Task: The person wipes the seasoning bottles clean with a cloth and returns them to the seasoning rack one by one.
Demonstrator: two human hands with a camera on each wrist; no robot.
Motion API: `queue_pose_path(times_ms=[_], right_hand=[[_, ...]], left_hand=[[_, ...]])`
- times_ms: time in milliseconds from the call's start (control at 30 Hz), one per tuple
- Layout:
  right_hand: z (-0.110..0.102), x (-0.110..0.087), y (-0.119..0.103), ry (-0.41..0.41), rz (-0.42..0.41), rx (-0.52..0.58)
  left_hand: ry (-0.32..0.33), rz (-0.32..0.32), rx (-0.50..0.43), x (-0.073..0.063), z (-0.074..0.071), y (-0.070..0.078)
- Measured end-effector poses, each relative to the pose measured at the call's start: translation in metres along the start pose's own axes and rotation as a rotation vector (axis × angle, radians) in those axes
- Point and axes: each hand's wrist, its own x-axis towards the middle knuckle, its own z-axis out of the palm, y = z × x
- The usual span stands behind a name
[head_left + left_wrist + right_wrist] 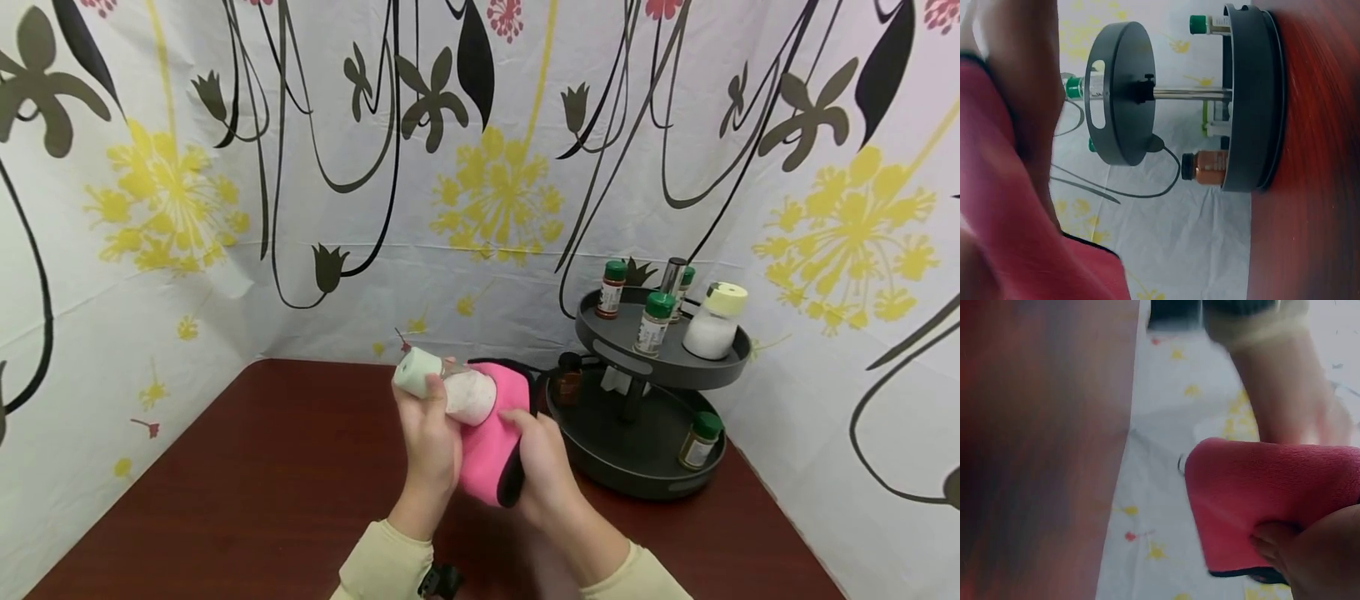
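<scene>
In the head view my left hand (432,437) grips a clear shaker jar (470,397) of white contents with a pale green cap (417,372). The jar is tilted, its cap toward the upper left and its base against a pink cloth (487,450) with black edging. My right hand (543,458) holds that cloth from the right, thumb on the pink face. Up close in the right wrist view, the cloth (1260,500) hangs folded over, with fingers of the right hand (1322,556) pressed into it. Both hands are raised over the dark red table (300,475).
To the right stands a two-tier black turntable rack (630,483). Its upper tier carries green-capped spice jars (652,325) and a yellow-capped shaker (714,321). On the lower tier are a brown bottle (568,382) and a green-capped jar (701,442). Patterned curtain (360,275) surrounds the table.
</scene>
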Motion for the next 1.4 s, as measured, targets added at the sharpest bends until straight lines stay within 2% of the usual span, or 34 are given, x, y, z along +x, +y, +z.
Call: queue_pose_path(times_ms=[100,200,333,500,700,867,1000,1133,1400], right_hand=[[0.001,-0.014,-0.002,-0.015,0.038,-0.014],[-0.001,-0.020,-0.011,-0.003,0.014,-0.020],[-0.002,-0.008,-0.020,0.016,-0.052,0.010],[-0.002,0.009,-0.015,0.017,-0.072,0.041],[0.000,-0.007,-0.004,0.011,-0.036,-0.036],[-0.002,-0.020,-0.013,0.012,-0.035,-0.037],[-0.007,-0.012,-0.020,0.030,-0.062,0.006],[-0.009,-0.001,-0.014,0.028,-0.066,0.015],[-0.008,-0.004,0.000,-0.006,-0.005,0.005]], left_hand=[[-0.012,0.016,0.005,0.004,-0.002,0.000],[-0.022,0.030,-0.011,0.009,-0.003,0.000],[-0.014,0.013,-0.051,0.012,0.001,0.001],[-0.026,-0.019,-0.071,0.008,0.005,0.000],[-0.063,0.000,-0.061,0.009,0.002,-0.002],[-0.060,-0.003,-0.070,0.011,-0.002,-0.001],[-0.052,-0.028,-0.062,0.007,-0.001,0.000],[-0.032,-0.028,-0.047,0.002,-0.002,-0.002],[-0.026,-0.003,-0.033,0.004,-0.007,-0.008]])
